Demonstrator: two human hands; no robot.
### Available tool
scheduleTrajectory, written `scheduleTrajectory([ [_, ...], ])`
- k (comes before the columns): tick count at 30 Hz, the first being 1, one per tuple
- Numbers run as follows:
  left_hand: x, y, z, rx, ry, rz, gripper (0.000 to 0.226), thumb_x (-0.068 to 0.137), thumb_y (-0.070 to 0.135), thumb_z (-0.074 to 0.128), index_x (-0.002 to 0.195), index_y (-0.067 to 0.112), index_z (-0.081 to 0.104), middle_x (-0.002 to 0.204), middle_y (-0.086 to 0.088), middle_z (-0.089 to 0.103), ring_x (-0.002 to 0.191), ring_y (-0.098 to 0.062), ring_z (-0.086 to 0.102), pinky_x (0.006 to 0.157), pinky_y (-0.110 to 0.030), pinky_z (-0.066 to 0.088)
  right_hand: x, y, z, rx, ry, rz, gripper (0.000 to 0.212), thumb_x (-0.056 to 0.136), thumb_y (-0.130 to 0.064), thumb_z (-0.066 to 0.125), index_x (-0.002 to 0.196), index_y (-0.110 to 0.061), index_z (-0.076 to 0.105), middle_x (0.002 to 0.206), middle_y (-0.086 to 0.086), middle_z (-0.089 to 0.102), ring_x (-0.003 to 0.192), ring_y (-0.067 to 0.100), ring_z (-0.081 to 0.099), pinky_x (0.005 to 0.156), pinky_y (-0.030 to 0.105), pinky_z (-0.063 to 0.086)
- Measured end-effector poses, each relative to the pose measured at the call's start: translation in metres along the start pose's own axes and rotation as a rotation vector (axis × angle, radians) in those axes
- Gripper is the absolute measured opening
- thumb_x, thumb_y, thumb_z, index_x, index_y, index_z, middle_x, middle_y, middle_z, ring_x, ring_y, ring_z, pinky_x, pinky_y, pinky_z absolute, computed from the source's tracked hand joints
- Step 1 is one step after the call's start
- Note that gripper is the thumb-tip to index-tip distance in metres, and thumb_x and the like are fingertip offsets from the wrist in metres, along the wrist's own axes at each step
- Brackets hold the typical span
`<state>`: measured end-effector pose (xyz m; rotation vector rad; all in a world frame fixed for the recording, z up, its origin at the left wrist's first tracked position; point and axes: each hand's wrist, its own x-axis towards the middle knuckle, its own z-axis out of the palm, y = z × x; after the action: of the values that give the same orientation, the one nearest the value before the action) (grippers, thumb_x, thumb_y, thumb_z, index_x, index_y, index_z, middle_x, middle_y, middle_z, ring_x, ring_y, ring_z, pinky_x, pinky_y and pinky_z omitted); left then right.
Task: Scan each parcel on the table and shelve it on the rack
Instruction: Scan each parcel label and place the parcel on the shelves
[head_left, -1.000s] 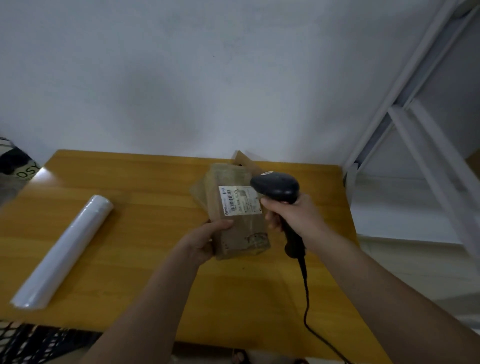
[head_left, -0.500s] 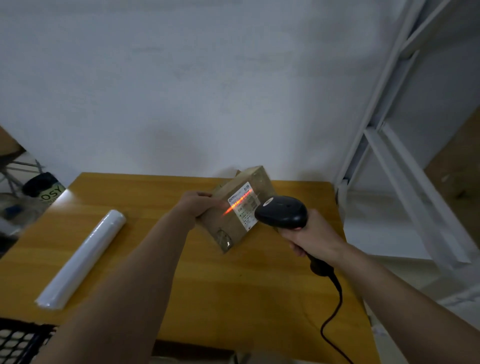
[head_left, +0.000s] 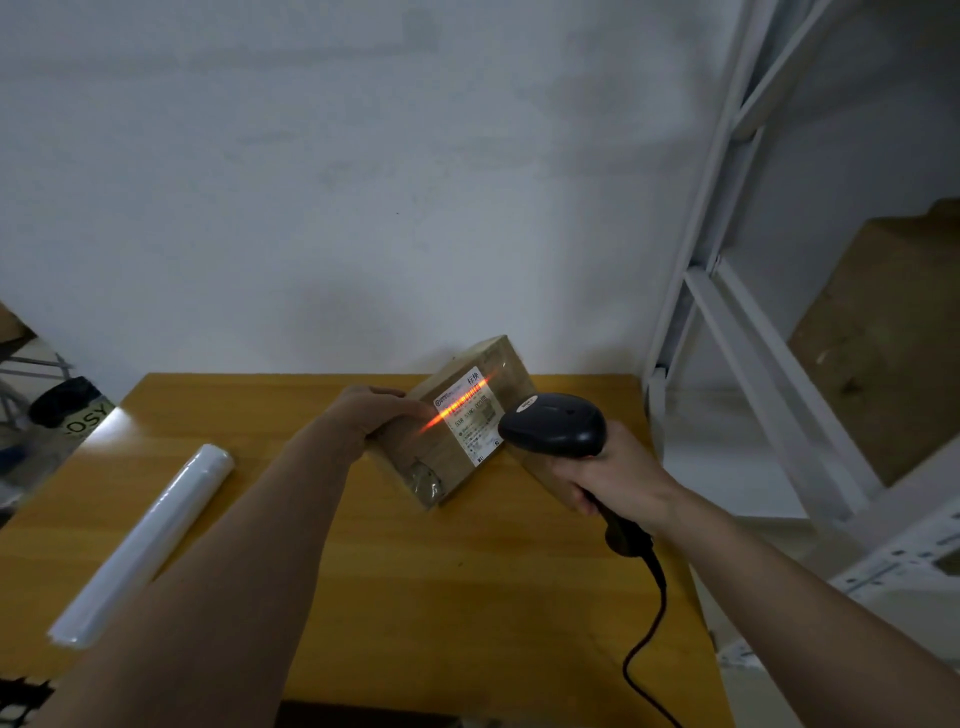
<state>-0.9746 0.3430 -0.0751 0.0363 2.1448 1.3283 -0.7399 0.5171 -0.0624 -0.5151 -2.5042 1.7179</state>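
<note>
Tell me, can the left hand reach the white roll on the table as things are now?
Probably not yet: the left hand holds the box under the scanner. The roll lies open on that side, with nothing between.

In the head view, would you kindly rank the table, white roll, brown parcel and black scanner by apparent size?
1. Table
2. White roll, though nearness to the camera may flatter it
3. Brown parcel
4. Black scanner, its handle partly hidden in the right hand

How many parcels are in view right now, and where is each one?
2 that I can tell. A brown box parcel is held tilted over the table by the left hand, under the scanner. A white roll parcel lies on the table's left side. The rack may hold others.
</note>
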Motion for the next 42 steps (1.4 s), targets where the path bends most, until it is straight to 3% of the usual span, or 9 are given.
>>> scheduleTrajectory([
  [5,0.002,-0.001,-0.004,-0.015,-0.031,0.016,0.062,0.059,0.010,0.090,0.117,0.009,0.068,0.107,-0.015,0.069,0.098,-0.029,0.066,0.073,-0.036,0.056,0.002,0.001,0.004,0.012,-0.002,0.005,0.037,0.087,-0.006,0.062,0.055,-0.023,0.059,0.048,0.000,0.053,0.047,0.016,0.053,0.058,0.035,0.048],
  [13,0.018,-0.005,-0.019,-0.045,-0.081,0.039,0.065,0.063,0.011,0.089,0.123,0.009,0.064,0.115,-0.015,0.067,0.106,-0.031,0.063,0.096,-0.046,0.053,0.009,-0.006,0.018,0.053,0.063,0.030,0.023,0.091,-0.013,0.065,0.068,-0.014,0.062,0.049,-0.004,0.057,0.047,0.011,0.056,0.057,0.027,0.049],
  [19,0.031,-0.007,-0.028,-0.064,-0.117,0.071,0.060,0.064,0.008,0.088,0.119,0.008,0.065,0.112,-0.014,0.068,0.097,-0.027,0.067,0.077,-0.037,0.057,0.014,-0.007,0.030,0.068,0.083,0.047,0.027,0.093,-0.013,0.063,0.066,-0.014,0.059,0.049,-0.004,0.054,0.046,0.011,0.053,0.057,0.028,0.048],
  [24,0.043,-0.013,-0.029,-0.074,-0.168,0.053,0.067,0.057,0.012,0.089,0.119,0.007,0.064,0.111,-0.013,0.068,0.099,-0.028,0.066,0.075,-0.037,0.056,0.013,-0.006,0.040,0.053,0.106,0.089,0.032,0.094,-0.014,0.062,0.064,-0.021,0.057,0.046,-0.006,0.053,0.045,0.008,0.052,0.057,0.026,0.048],
  [30,0.042,-0.028,-0.028,-0.040,-0.213,0.033,0.050,0.062,0.013,0.087,0.108,0.011,0.069,0.114,-0.013,0.068,0.099,-0.029,0.066,0.071,-0.037,0.056,-0.001,0.003,0.050,0.112,0.164,0.122,0.030,0.093,-0.020,0.065,0.064,-0.018,0.058,0.049,-0.004,0.055,0.046,0.011,0.052,0.056,0.026,0.048],
  [34,0.018,-0.037,-0.027,0.149,-0.395,-0.058,0.055,0.052,0.018,0.089,0.104,0.009,0.071,0.106,-0.012,0.072,0.090,-0.027,0.069,0.066,-0.036,0.057,-0.021,0.009,0.043,0.215,0.136,0.157,0.035,0.089,-0.018,0.070,0.055,-0.022,0.062,0.052,0.001,0.057,0.046,0.015,0.053,0.052,0.027,0.046],
  [36,0.003,-0.041,-0.019,0.317,-0.514,-0.070,0.065,0.048,0.016,0.094,0.109,0.006,0.072,0.106,-0.013,0.073,0.092,-0.027,0.069,0.074,-0.040,0.058,-0.038,0.014,0.038,0.253,0.104,0.161,0.036,0.088,-0.017,0.071,0.054,-0.024,0.063,0.052,0.003,0.057,0.046,0.015,0.052,0.050,0.026,0.045],
  [39,-0.028,-0.042,0.009,0.515,-0.622,-0.058,0.071,0.056,0.017,0.093,0.120,0.004,0.067,0.123,-0.018,0.063,0.115,-0.035,0.059,0.100,-0.050,0.049,-0.072,0.026,0.028,0.280,0.125,0.161,0.035,0.088,-0.016,0.071,0.053,-0.019,0.063,0.052,0.005,0.057,0.045,0.017,0.051,0.049,0.026,0.044],
  [42,-0.063,-0.040,0.047,0.616,-0.681,-0.022,0.063,0.068,0.020,0.087,0.126,0.008,0.064,0.126,-0.013,0.060,0.117,-0.032,0.057,0.103,-0.044,0.048,-0.114,0.040,0.015,0.315,0.196,0.165,0.032,0.088,-0.013,0.070,0.057,-0.010,0.061,0.051,0.008,0.056,0.043,0.019,0.049,0.048,0.027,0.044],
])
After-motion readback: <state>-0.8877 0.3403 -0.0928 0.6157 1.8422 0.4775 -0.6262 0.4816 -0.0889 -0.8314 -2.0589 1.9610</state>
